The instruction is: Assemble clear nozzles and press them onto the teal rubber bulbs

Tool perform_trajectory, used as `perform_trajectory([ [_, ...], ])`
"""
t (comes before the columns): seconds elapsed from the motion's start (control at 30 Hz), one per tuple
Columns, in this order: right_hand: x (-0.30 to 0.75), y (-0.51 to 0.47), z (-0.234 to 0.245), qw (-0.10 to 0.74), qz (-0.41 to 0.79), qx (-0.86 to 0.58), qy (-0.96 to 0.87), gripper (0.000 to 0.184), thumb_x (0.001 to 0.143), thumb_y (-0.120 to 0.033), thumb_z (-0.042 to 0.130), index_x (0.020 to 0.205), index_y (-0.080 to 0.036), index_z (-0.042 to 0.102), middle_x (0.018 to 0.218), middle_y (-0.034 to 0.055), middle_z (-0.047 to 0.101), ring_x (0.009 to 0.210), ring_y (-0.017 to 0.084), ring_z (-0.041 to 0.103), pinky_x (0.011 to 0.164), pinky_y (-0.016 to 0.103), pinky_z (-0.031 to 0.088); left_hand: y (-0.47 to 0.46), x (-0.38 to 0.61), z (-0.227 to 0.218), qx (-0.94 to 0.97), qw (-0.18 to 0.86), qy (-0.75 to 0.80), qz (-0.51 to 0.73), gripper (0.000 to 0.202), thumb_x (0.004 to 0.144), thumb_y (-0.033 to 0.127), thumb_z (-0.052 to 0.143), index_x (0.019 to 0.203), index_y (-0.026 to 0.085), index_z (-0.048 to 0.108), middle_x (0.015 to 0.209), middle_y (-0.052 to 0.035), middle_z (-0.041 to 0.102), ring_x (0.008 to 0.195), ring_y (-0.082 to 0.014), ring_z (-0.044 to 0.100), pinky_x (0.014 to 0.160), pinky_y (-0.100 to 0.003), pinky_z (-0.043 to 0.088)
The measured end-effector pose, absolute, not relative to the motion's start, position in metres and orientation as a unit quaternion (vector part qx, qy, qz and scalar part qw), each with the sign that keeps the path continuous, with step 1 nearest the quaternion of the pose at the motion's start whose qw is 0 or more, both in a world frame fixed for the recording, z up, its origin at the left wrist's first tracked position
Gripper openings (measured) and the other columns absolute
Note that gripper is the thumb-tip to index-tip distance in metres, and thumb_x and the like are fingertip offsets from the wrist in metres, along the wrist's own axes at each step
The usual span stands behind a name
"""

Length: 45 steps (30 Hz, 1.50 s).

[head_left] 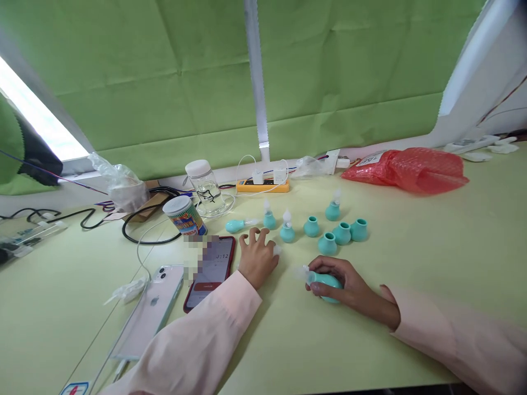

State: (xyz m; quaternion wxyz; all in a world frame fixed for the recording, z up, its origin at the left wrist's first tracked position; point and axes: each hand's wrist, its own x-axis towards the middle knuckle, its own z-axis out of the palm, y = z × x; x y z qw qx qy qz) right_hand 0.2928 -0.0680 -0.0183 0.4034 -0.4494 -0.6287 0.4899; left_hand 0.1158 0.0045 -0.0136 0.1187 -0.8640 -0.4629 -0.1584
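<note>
My right hand is wrapped round a teal rubber bulb with a clear tip pointing left, low on the pale green table. My left hand rests on the table with fingers spread, a small clear tip at its fingertips. Just beyond stand several teal bulbs: two with clear tips, another with a tip, and several without. One assembled bulb lies on its side to the left.
A red-cased phone and a white phone lie left of my left hand. A printed can, glass jar, cables, yellow power strip and red plastic bag sit further back. Green cloth hangs behind.
</note>
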Motion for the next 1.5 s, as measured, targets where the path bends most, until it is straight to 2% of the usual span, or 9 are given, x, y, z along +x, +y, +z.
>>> perform_trajectory([
  [0.1,0.293,-0.067,-0.018,0.426,0.409,-0.475,-0.652,0.020,0.066,-0.031,0.058,0.081,-0.018,0.053,0.076,0.0025,0.059,0.071,0.016,0.056,0.063,0.026,0.047,-0.002,0.110,-0.007,-0.873,-0.002,-0.419,-0.251,0.020,0.069,0.015,0.052,0.087,0.016,0.060,0.098,-0.0079,0.058,0.096,-0.0247,0.046,0.078,-0.042,0.039],
  [0.23,0.294,-0.068,-0.022,0.444,0.284,-0.502,-0.686,0.017,0.066,-0.030,0.058,0.080,-0.020,0.057,0.080,0.0024,0.062,0.075,0.017,0.058,0.064,0.026,0.048,-0.018,0.103,-0.002,-0.828,-0.280,-0.376,-0.308,0.022,0.066,0.015,0.055,0.086,0.014,0.062,0.077,-0.0059,0.064,0.068,-0.0139,0.056,0.067,-0.026,0.046],
  [0.4,0.292,-0.070,-0.028,0.447,0.174,-0.461,-0.747,0.020,0.066,-0.025,0.059,0.085,-0.021,0.058,0.078,0.0014,0.064,0.073,0.016,0.059,0.064,0.026,0.048,-0.031,0.098,-0.006,-0.723,-0.488,-0.380,-0.306,0.027,0.063,0.020,0.059,0.088,0.010,0.064,0.077,-0.0089,0.062,0.070,-0.0162,0.055,0.062,-0.026,0.047],
  [0.6,0.291,-0.073,-0.028,0.434,0.156,-0.444,-0.768,0.020,0.068,-0.024,0.058,0.088,-0.021,0.056,0.077,0.0019,0.063,0.069,0.015,0.058,0.061,0.026,0.047,-0.028,0.097,-0.013,-0.573,-0.663,-0.362,-0.319,0.034,0.051,0.022,0.071,0.082,0.010,0.066,0.068,-0.0058,0.064,0.060,-0.0137,0.056,0.059,-0.026,0.048],
  [0.9,0.290,-0.077,-0.030,0.455,0.102,-0.409,-0.784,0.023,0.070,-0.021,0.056,0.093,-0.020,0.052,0.073,0.0020,0.061,0.063,0.013,0.057,0.057,0.026,0.047,-0.035,0.101,-0.018,-0.530,-0.688,-0.350,-0.352,0.031,0.055,0.024,0.070,0.083,0.010,0.065,0.061,-0.0065,0.066,0.056,-0.0141,0.059,0.059,-0.028,0.049],
  [1.1,0.290,-0.077,-0.034,0.465,0.024,-0.400,-0.789,0.025,0.071,-0.023,0.056,0.095,-0.020,0.051,0.074,0.0035,0.062,0.066,0.015,0.058,0.057,0.027,0.048,-0.037,0.103,-0.024,-0.506,-0.694,-0.362,-0.362,0.036,0.056,0.028,0.069,0.086,0.009,0.065,0.074,-0.0090,0.067,0.066,-0.0190,0.061,0.069,-0.037,0.050],
  [1.23,0.291,-0.077,-0.035,0.464,-0.002,-0.384,-0.798,0.025,0.072,-0.022,0.055,0.096,-0.020,0.050,0.075,0.0039,0.062,0.068,0.016,0.059,0.057,0.027,0.049,-0.038,0.104,-0.026,-0.465,-0.721,-0.363,-0.363,0.032,0.055,0.027,0.070,0.080,0.009,0.066,0.083,-0.0105,0.066,0.076,-0.0233,0.060,0.074,-0.040,0.049],
  [1.37,0.290,-0.077,-0.034,0.470,0.036,-0.379,-0.797,0.025,0.072,-0.022,0.055,0.096,-0.021,0.051,0.075,0.0032,0.062,0.069,0.015,0.059,0.059,0.026,0.049,-0.041,0.105,-0.025,-0.458,-0.717,-0.377,-0.365,0.028,0.052,0.028,0.071,0.071,0.007,0.068,0.082,-0.0132,0.066,0.088,-0.0303,0.055,0.078,-0.044,0.046],
  [1.5,0.288,-0.078,-0.031,0.470,0.099,-0.374,-0.793,0.027,0.071,-0.017,0.056,0.097,-0.022,0.049,0.077,0.0022,0.061,0.068,0.014,0.058,0.059,0.026,0.049,-0.044,0.105,-0.021,-0.455,-0.732,-0.349,-0.368,0.029,0.053,0.030,0.070,0.071,0.007,0.068,0.084,-0.0133,0.065,0.095,-0.0328,0.051,0.075,-0.044,0.049],
])
